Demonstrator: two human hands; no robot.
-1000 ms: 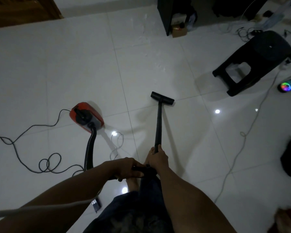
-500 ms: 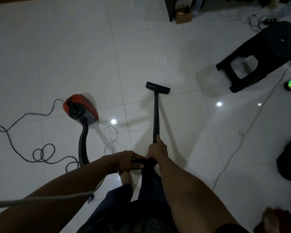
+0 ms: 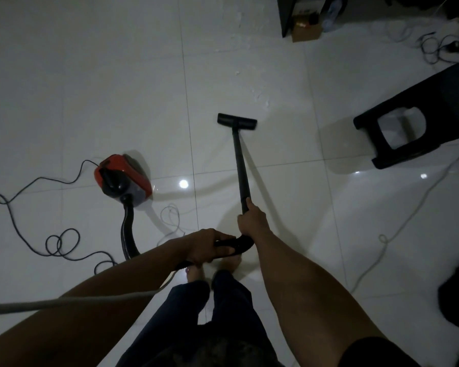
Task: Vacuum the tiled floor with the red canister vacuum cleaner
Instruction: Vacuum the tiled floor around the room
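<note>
Wand (image 3: 241,165) in right hand (image 3: 251,221), handle (image 3: 241,243) in left hand (image 3: 210,246)

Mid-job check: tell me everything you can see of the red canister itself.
The red canister sits on the white tiled floor, left of the wand. Its shell looks like hard red plastic, with a black handle on top and a greyish lower side. A black hose leaves its near end and curves toward the person; a thin dark cord trails from its far end in loops. The left hand grips the hose handle and the right hand the wand; neither touches the canister.
</note>
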